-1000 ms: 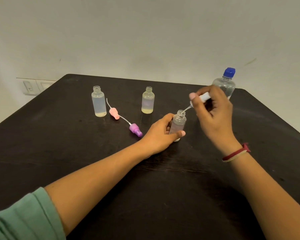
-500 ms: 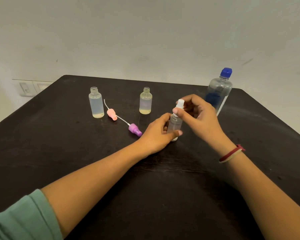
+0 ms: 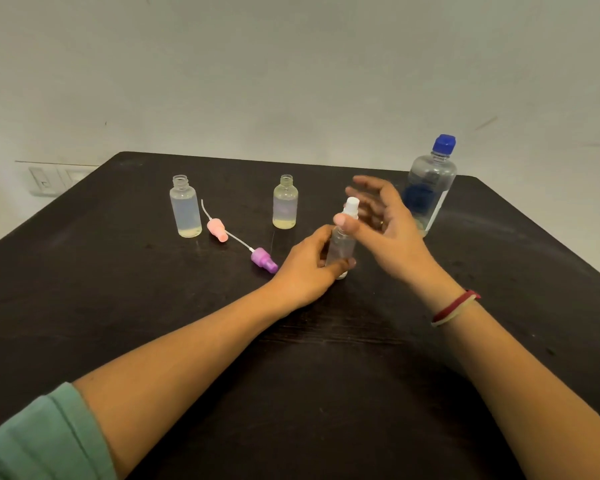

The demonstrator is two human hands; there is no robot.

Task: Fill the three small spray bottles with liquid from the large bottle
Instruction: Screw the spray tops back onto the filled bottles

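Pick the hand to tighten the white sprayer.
Right, probably. The right hand is open beside the white sprayer, while the left hand grips the small bottle under it.

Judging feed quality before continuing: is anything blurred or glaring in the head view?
Head view: the right hand is smeared by motion blur; the left hand, the capped bottle it grips, the two open bottles and the large bottle are sharp. Head view: light is soft and even, no hard glare, only a dull sheen on the dark table.
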